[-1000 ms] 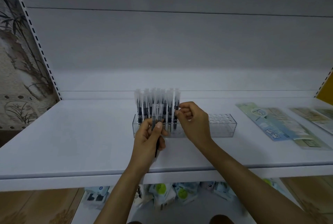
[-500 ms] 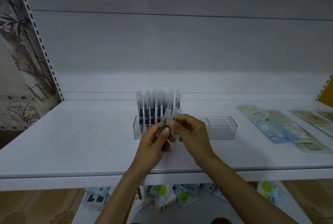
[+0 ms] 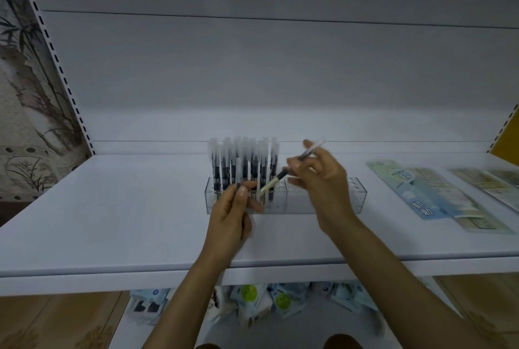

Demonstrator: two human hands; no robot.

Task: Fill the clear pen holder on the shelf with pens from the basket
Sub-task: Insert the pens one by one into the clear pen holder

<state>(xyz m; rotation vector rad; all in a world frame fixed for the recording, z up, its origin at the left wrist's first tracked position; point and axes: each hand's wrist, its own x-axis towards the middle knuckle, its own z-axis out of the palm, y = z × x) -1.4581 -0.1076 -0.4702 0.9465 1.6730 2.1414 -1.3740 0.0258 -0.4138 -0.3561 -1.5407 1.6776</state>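
1. At the far left, a slotted white upright [image 3: 53, 59] edges the white shelf [image 3: 112, 222], with a bamboo-print panel [image 3: 25, 101] beyond it.
2. The clear pen holder [image 3: 356, 197] stands near the middle of the shelf – its left end packed with upright capped pens [image 3: 244, 163], its right end showing open holes.
3. The left hand [image 3: 233, 214] is closed in front of the holder's left end, thumb up, around what looks like a dark pen or two; blur hides the count.
4. The right hand [image 3: 320, 180] pinches a single pen [image 3: 280, 176] between fingertips – tilted, pale end down, over the holder just right of the filled rows.
5. Flat printed packets [image 3: 427, 194] lie on the shelf to the right, well apart from the holder.
6. Below the shelf edge, small packets [image 3: 252, 301] sit in a heap.
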